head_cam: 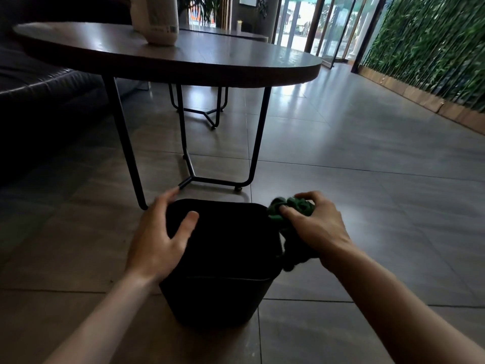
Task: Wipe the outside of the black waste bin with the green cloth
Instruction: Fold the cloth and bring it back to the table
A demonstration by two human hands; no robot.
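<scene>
The black waste bin (223,261) stands on the tiled floor just in front of me, seen from above. My left hand (160,237) grips its left rim, thumb inside the opening and fingers around the outer wall. My right hand (312,224) holds the crumpled green cloth (291,207) against the bin's right upper edge. Part of the cloth hangs down the right outer side, below my palm.
A round dark table (183,59) on thin black metal legs (126,153) stands right behind the bin, with a white cylindrical object (157,19) on top. A dark sofa (39,101) lies to the left. A green plant wall (433,46) runs along the right.
</scene>
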